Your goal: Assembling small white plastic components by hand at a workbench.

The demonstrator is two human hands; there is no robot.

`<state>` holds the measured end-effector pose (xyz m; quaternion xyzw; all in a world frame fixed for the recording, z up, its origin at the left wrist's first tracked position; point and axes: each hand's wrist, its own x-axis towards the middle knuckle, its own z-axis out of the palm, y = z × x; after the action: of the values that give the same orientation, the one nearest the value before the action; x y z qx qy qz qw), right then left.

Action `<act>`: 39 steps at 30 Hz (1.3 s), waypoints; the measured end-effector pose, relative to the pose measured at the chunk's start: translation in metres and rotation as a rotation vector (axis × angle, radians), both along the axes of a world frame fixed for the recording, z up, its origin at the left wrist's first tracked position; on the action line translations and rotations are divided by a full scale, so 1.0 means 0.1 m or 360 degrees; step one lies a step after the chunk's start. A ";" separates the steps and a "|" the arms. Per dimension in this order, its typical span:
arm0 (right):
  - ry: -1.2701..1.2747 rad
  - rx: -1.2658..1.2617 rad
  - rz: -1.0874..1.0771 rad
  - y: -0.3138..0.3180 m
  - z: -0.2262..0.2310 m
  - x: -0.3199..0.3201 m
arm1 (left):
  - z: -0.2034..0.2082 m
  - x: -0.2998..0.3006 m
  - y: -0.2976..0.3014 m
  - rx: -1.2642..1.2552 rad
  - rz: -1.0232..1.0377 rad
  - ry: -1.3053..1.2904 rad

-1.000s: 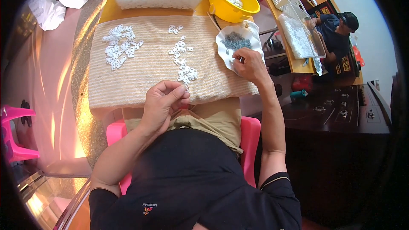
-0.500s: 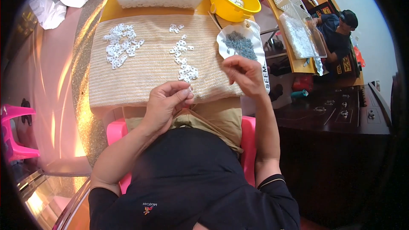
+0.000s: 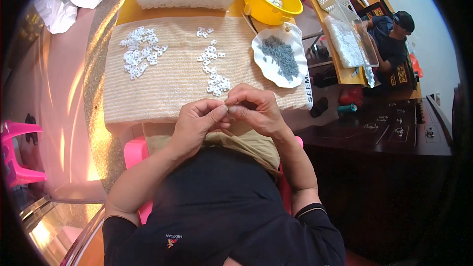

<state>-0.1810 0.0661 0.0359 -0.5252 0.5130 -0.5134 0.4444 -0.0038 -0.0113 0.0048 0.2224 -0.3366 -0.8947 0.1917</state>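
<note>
My left hand (image 3: pixel 197 122) and my right hand (image 3: pixel 256 111) meet at the fingertips over the near edge of the towel-covered table. Both are pinched closed, thumb against fingers; whatever lies between them is too small and covered to make out. Just beyond the fingers sits a cluster of small white plastic pieces with holes (image 3: pixel 218 85), trailing away in a loose line. A larger pile of such white pieces (image 3: pixel 140 51) lies farther left. To the right, a white wavy-edged plate (image 3: pixel 268 73) carries a heap of small grey-blue parts (image 3: pixel 281 56).
A clear bin (image 3: pixel 187 5) full of white pieces stands at the back, beside a yellow basin (image 3: pixel 283 12). Beneath the piles is a striped beige towel (image 3: pixel 167 88). At the right, another person (image 3: pixel 391 37) sits by a second bin (image 3: pixel 347 42). A pink stool (image 3: pixel 22 167) is at left.
My right hand has come left and nearer from beside the plate, and its fingertips now meet those of my left hand. The left hand has hardly moved.
</note>
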 end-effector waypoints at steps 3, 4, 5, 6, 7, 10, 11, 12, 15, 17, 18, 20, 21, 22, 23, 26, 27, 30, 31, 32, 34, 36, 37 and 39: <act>-0.0007 0.0068 -0.0020 0.01 0.00 0.01 | -0.03 0.00 0.00 0.0017 0.0009 -0.0005; -0.0007 0.0068 -0.0020 0.01 -0.02 0.00 | -0.03 0.00 -0.01 0.0001 0.0012 -0.0004; -0.0017 0.0055 -0.0002 0.00 -0.04 0.00 | -0.03 0.00 -0.01 -0.0015 0.0014 -0.0003; -0.0028 0.0042 0.0017 0.00 -0.05 -0.01 | -0.03 0.00 -0.01 -0.0015 0.0015 -0.0004; -0.0029 0.0042 0.0019 0.00 -0.03 0.00 | -0.03 0.00 -0.01 0.0010 0.0018 0.0001; -0.0242 0.0062 0.0028 0.01 0.00 0.02 | -0.01 0.00 -0.02 0.0019 0.0024 -0.0023; -0.0122 0.0094 0.0008 0.02 -0.03 0.00 | 0.00 0.00 -0.02 0.0002 0.0028 -0.0053; -0.0001 0.0126 -0.0013 0.02 -0.04 0.00 | -0.01 0.00 -0.02 0.0002 0.0028 -0.0053; 0.0112 0.0145 -0.0074 0.02 0.00 0.05 | -0.01 0.00 -0.01 -0.0079 0.0012 -0.0034; 0.0224 0.0122 -0.0071 0.02 -0.05 0.03 | 0.00 0.00 -0.02 -0.0133 0.0053 -0.0081; 0.0337 0.0098 -0.0068 0.01 -0.07 0.02 | 0.00 0.00 -0.02 -0.0134 0.0053 -0.0081; 0.0356 0.0088 -0.0077 0.02 -0.05 0.05 | -0.01 0.01 -0.02 -0.0096 0.0036 -0.0130; 0.0375 0.0079 -0.0086 0.02 -0.05 0.05 | -0.01 0.00 -0.02 -0.0096 0.0035 -0.0130; 0.0375 0.0080 -0.0088 0.01 -0.05 0.05 | 0.00 0.00 -0.02 -0.0105 0.0041 -0.0130; 0.0448 -0.0016 -0.0074 0.01 -0.06 0.04 | 0.00 0.00 -0.02 -0.0113 0.0046 -0.0131; 0.0543 -0.0128 -0.0120 0.01 -0.05 0.07 | -0.01 0.00 -0.02 -0.0112 0.0021 -0.0124; 0.0563 -0.0145 -0.0179 0.01 -0.05 0.09 | -0.01 0.00 -0.02 -0.0112 0.0020 -0.0125; 0.0653 -0.0293 -0.0188 -0.01 -0.08 0.10 | -0.01 0.00 -0.02 -0.0140 0.0049 -0.0105; 0.0653 -0.0293 -0.0188 0.00 -0.07 0.10 | -0.01 0.00 -0.02 -0.0135 0.0056 -0.0107; 0.0714 -0.0318 -0.0165 0.00 -0.06 0.09 | -0.01 0.00 -0.02 -0.0130 0.0064 -0.0110; 0.0775 -0.0340 -0.0144 0.00 -0.04 0.09 | 0.00 -0.01 -0.02 -0.0180 0.0073 -0.0109; 0.0782 -0.0348 -0.0167 0.01 -0.02 0.11 | 0.00 -0.01 -0.02 -0.0231 0.0085 -0.0108; 0.0782 -0.0349 -0.0165 0.01 -0.02 0.11 | -0.01 0.00 -0.02 -0.0336 0.0094 -0.0143; 0.0776 -0.0329 -0.0164 0.01 -0.01 0.11 | 0.00 0.00 -0.02 -0.0441 0.0101 -0.0177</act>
<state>-0.1696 0.0675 0.0351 -0.6491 0.5757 -0.4434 0.2250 -0.0040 -0.0133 0.0044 0.2537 -0.4596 -0.8195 0.2299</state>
